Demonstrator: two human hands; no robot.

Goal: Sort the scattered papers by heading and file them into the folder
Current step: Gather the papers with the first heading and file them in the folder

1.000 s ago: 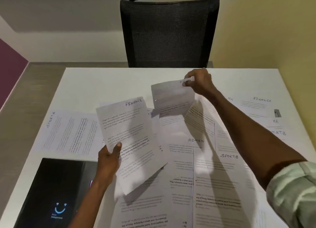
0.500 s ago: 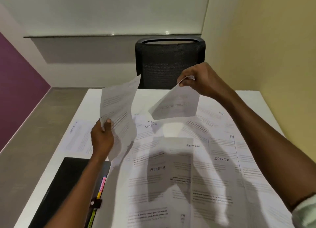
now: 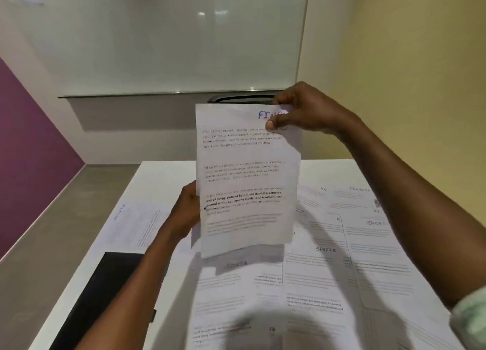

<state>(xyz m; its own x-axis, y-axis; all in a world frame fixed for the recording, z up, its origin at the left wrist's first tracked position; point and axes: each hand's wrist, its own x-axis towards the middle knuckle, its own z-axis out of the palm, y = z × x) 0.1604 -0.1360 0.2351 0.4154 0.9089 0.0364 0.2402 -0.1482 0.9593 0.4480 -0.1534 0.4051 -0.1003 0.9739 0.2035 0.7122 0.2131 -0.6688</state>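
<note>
Upright above the table I hold white printed sheets headed FINANCE [image 3: 247, 171]. My right hand [image 3: 299, 110] pinches their top right corner, thumb over the heading. My left hand [image 3: 188, 210] grips the lower left edge from behind, fingers mostly hidden by the paper. A second sheet's edges peek out behind the front one. Below lie several scattered papers [image 3: 326, 249], some headed SPORTS, one headed FINANCE [image 3: 359, 189] at the far right. The black folder [image 3: 105, 294] lies at the table's near left.
The white table [image 3: 163, 171] has a sideways sheet [image 3: 136, 226] at its left. A black chair's top [image 3: 236, 98] shows behind the held papers. A whiteboard hangs on the back wall, a purple wall stands left, a yellow wall right.
My two hands came together and up, bringing the sheet from the right hand against the FINANCE sheet from the left. The view tilted upward.
</note>
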